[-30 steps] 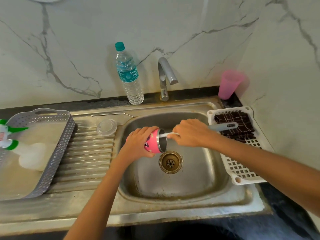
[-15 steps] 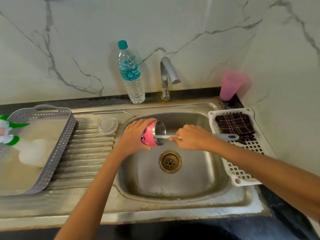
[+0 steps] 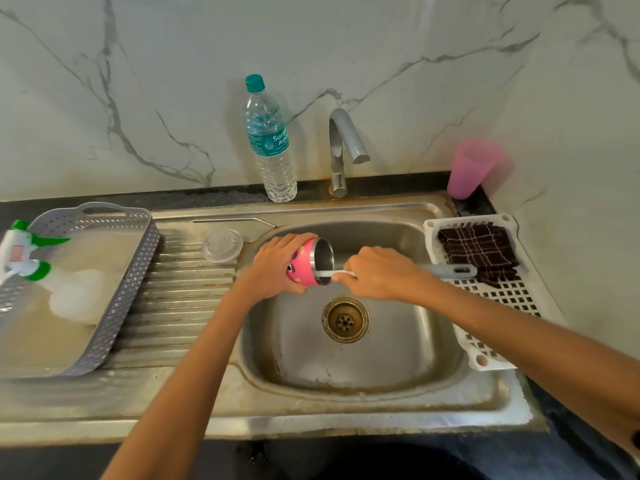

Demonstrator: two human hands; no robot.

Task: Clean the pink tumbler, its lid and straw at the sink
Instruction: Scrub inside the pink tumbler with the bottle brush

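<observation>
My left hand (image 3: 277, 268) grips the pink tumbler (image 3: 304, 268) on its side over the sink basin (image 3: 398, 341), its steel mouth facing right. My right hand (image 3: 377, 273) holds a grey-handled bottle brush (image 3: 450, 271), and the white brush end reaches into the tumbler's mouth. The clear round lid (image 3: 222, 245) lies flat on the ribbed drainboard. The thin metal straw (image 3: 232, 221) lies along the sink's back ledge, behind the lid.
A water bottle (image 3: 272, 140) and the tap (image 3: 341, 150) stand behind the basin. A pink cup (image 3: 469, 168) sits at the back right. A white rack (image 3: 485, 306) with a dark checked cloth (image 3: 479, 252) is on the right. On the left, a grey tray (image 3: 117, 306) holds a spray bottle (image 3: 41, 271).
Both hands lifted the tumbler and brush slightly toward the back of the basin. The brush slid a little out, then stays in the tumbler's mouth.
</observation>
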